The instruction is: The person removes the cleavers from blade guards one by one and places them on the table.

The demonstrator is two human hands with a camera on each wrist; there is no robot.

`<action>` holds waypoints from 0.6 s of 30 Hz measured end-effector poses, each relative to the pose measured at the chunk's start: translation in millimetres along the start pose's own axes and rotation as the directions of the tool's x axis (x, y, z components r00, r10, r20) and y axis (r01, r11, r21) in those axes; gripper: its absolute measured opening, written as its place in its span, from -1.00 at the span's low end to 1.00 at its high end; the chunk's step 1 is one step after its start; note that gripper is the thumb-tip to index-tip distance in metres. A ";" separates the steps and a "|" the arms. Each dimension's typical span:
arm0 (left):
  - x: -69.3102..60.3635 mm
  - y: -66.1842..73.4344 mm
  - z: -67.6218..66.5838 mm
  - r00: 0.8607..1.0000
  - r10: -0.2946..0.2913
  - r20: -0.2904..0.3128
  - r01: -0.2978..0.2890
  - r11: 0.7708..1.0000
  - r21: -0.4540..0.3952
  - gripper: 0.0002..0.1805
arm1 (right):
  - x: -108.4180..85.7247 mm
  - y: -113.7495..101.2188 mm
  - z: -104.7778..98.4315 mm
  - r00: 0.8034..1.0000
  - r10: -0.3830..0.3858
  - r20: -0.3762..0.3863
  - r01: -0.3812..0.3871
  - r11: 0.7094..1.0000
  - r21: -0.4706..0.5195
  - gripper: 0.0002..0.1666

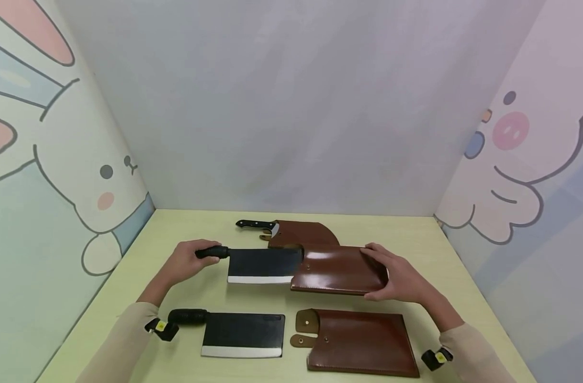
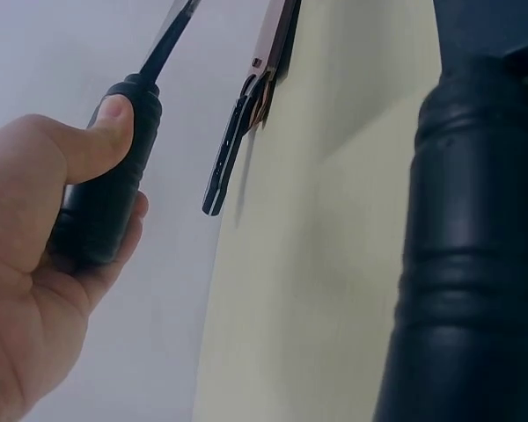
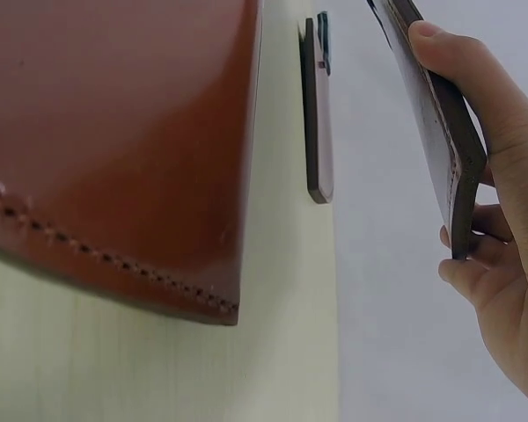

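Note:
My left hand (image 1: 190,260) grips the black handle of a cleaver (image 1: 263,264), whose wide dark blade has a bright lower edge. The blade's front end meets the open mouth of a brown leather sheath (image 1: 339,270); how deep it sits inside is hidden. My right hand (image 1: 397,276) holds that sheath by its far right end, thumb below and fingers above. Both are raised over the table. In the left wrist view, the thumb and fingers wrap the handle (image 2: 110,176). The right wrist view shows fingers clasping the edge of the sheath (image 3: 462,167).
Nearest me on the pale table (image 1: 253,367) lie a second bare cleaver (image 1: 243,335) at left and an unfilled-looking brown sheath (image 1: 365,343) with strap tabs at right. Behind, a third knife (image 1: 255,224) sits in a brown sheath (image 1: 303,233). Walls enclose the table's back and sides.

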State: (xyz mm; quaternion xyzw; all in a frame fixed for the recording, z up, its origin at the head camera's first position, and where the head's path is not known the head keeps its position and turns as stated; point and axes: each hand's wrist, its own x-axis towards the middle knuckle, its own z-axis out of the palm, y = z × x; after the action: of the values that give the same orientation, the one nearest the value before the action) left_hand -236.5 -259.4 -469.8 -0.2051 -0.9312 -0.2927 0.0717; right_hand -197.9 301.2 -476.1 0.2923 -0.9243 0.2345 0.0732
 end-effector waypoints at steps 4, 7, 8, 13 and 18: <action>-2.0 -4.9 -3.3 1.000 -0.003 0.007 0.003 1.000 -0.002 -0.55 | -4.4 3.7 -2.0 1.000 0.013 0.008 -0.013 1.000 -0.015 0.29; -3.2 -8.6 -4.9 1.000 -0.003 0.011 0.003 1.000 -0.002 -0.55 | -7.8 5.5 -4.4 1.000 0.026 0.013 -0.026 1.000 -0.013 0.28; -3.6 -9.8 -5.4 1.000 -0.004 0.013 0.004 1.000 -0.003 -0.55 | -8.8 6.1 -5.3 0.999 0.031 0.014 -0.031 0.999 -0.015 0.28; -6.4 -15.3 -7.6 0.999 -0.023 0.024 0.023 1.000 -0.003 -0.55 | -13.8 10.2 -10.4 0.999 0.046 0.015 -0.045 0.999 -0.023 0.28; -8.9 -20.2 -8.4 0.999 -0.030 0.037 0.030 1.000 -0.003 -0.56 | -18.6 15.8 -15.6 0.998 0.056 0.024 -0.056 0.998 -0.030 0.28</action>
State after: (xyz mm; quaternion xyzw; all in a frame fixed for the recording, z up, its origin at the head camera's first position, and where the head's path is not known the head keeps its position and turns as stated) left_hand -237.0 -282.3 -475.6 -0.1967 -0.9349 -0.2913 0.0498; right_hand -191.8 329.5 -473.6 0.2680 -0.9363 0.2191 0.0593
